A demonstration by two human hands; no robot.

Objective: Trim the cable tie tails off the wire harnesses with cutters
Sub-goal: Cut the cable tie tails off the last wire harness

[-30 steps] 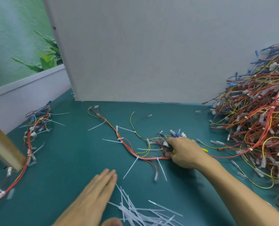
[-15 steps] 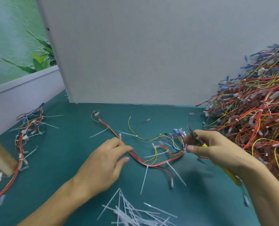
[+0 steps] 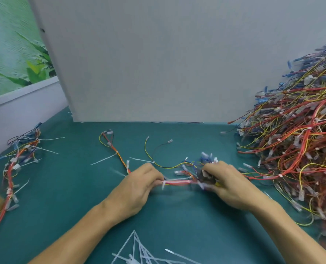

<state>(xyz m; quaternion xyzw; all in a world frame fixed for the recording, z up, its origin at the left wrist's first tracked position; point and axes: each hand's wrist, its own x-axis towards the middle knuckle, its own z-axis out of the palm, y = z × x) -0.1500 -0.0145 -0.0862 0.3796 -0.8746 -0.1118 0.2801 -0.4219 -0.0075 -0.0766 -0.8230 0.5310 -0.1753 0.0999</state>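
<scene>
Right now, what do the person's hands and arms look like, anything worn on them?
The left hand and right hand are bare: no gloves, rings, watch or wristband in view. The left forearm and right forearm are uncovered too, with no sleeve showing up to the frame's edge.

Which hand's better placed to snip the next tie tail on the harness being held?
Right. The right hand grips the cutters right by the wire harness; the left hand pinches that harness beside a cable tie, steadying it.
</scene>
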